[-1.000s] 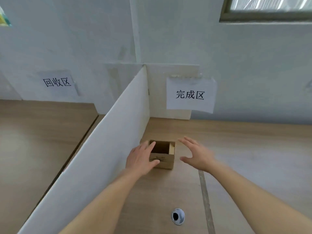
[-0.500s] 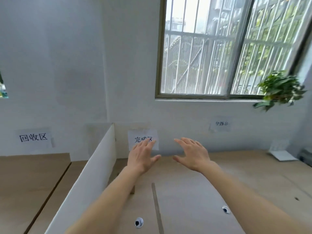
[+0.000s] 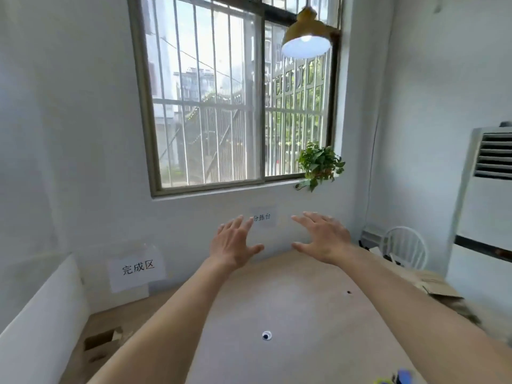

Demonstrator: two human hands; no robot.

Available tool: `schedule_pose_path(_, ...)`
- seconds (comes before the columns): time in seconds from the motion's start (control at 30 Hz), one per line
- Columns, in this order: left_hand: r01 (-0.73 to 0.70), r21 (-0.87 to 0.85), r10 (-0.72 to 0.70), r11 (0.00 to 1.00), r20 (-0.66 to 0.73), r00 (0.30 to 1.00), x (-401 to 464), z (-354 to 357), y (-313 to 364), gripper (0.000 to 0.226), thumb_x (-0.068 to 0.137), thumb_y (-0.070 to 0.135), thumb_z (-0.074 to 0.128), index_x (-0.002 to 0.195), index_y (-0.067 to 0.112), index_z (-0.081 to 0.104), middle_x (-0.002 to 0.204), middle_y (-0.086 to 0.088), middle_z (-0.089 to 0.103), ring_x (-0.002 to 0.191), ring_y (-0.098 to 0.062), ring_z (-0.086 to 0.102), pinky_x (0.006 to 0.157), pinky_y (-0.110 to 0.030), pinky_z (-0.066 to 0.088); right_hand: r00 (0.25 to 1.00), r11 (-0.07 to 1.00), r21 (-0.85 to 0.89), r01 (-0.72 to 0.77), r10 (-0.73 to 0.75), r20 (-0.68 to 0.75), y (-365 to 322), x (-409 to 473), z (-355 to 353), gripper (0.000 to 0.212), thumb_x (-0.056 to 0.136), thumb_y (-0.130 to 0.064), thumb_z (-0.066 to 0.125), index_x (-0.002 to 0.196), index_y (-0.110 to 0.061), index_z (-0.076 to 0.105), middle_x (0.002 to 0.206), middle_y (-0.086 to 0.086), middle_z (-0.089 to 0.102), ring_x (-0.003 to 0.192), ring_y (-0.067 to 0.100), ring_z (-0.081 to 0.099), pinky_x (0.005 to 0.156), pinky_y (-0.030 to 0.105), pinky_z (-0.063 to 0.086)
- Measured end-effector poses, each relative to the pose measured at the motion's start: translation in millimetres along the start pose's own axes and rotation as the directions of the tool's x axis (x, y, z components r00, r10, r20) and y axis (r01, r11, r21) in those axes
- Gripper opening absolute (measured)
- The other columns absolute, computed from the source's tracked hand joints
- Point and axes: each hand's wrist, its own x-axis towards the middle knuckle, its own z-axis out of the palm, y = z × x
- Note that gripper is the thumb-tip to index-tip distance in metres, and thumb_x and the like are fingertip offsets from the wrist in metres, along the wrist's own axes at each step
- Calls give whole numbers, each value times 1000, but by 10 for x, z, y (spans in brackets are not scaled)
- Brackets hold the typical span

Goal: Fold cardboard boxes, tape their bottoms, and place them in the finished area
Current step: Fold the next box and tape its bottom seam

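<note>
A small folded cardboard box (image 3: 100,339) stands open-topped on the wooden table at the lower left, beside the white divider (image 3: 41,309) and below the paper sign (image 3: 137,268) on the wall. My left hand (image 3: 235,245) and my right hand (image 3: 322,236) are raised in the air over the table's middle, both with fingers spread and holding nothing. They are far to the right of the box. A stack of flat cardboard (image 3: 440,292) lies at the table's right edge.
The wooden table (image 3: 291,300) has a round cable hole (image 3: 266,335). A second paper sign (image 3: 263,217) hangs under the barred window. A white chair (image 3: 403,246), an air conditioner (image 3: 487,195), a hanging plant (image 3: 320,163) and a lamp (image 3: 306,37) are at the right.
My hands let go of the small box and lifted away. The view swung up and to the right, so the box now lies at the lower left.
</note>
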Motion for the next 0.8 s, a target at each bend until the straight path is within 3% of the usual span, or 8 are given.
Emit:
schedule_pose_path(0.4,-185,-167,186,968,-11,983,946,972,3353,82,91,66,56,159,30,27,166,-1,26,150,-23,30,122,-41,22,972,959,-164,-232,233,-16,3304,-861,-831,76,86,-71,55,152,-40,33,160,-5,35,146,20,35,120,42,27)
schedule_pose_path(0.8,-330,-236,341,914,7,940,1856,1926,5225,81,91,69,54,158,29,29,164,0,31,147,-23,34,117,-41,30,923,902,-205,-379,385,-13,5348,-1127,-894,72,91,-67,51,154,-38,32,161,-7,31,149,16,28,123,41,20)
